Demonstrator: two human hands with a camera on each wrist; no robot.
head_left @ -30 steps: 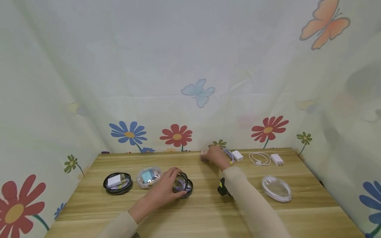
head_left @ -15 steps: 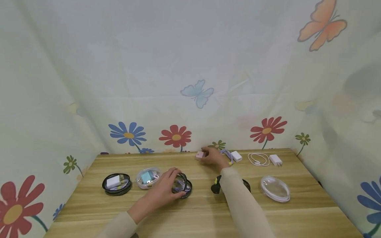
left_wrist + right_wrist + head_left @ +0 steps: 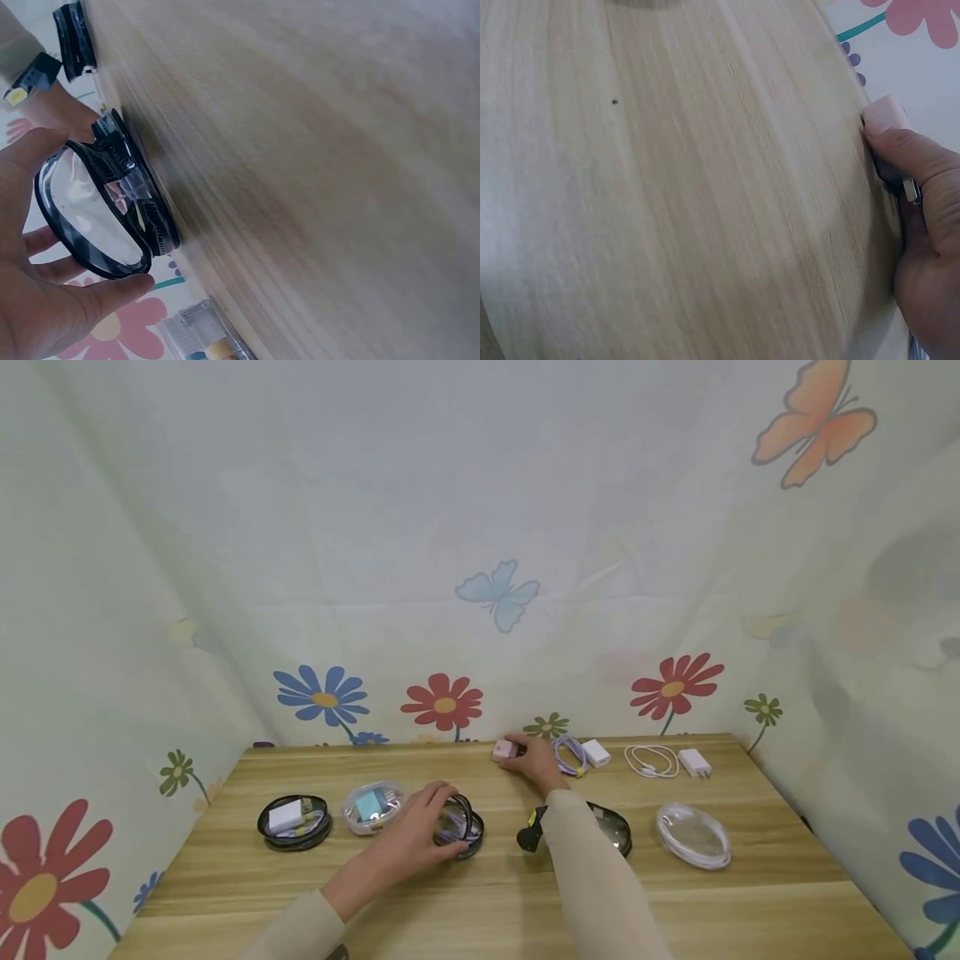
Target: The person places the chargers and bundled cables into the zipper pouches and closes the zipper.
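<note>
My left hand (image 3: 412, 837) holds the raised lid of an oval clear case with a black rim (image 3: 75, 214). Thumb and fingers grip opposite edges of that lid in the left wrist view. A purple cable (image 3: 450, 837) lies inside the case. At the back edge of the table, my right hand (image 3: 534, 763) pinches a pink charger plug (image 3: 504, 750) between thumb and fingers. The plug's metal prongs (image 3: 911, 190) point back toward the palm in the right wrist view. Right of this hand lies a coiled purple cable (image 3: 570, 755) with a yellow tie.
White charger plugs (image 3: 596, 752) and a white cable (image 3: 651, 762) lie along the back right. A black-rimmed case (image 3: 613, 831) is partly behind my right sleeve, near a white-rimmed case (image 3: 693, 837). Leftward are a case with a blue plug (image 3: 372, 807) and a black-rimmed case (image 3: 296, 833).
The right hand and the pink plug have shifted slightly left along the back edge, and the right forearm has swung left, uncovering the purple coil and more of a black-rimmed case. The left hand stays put.
</note>
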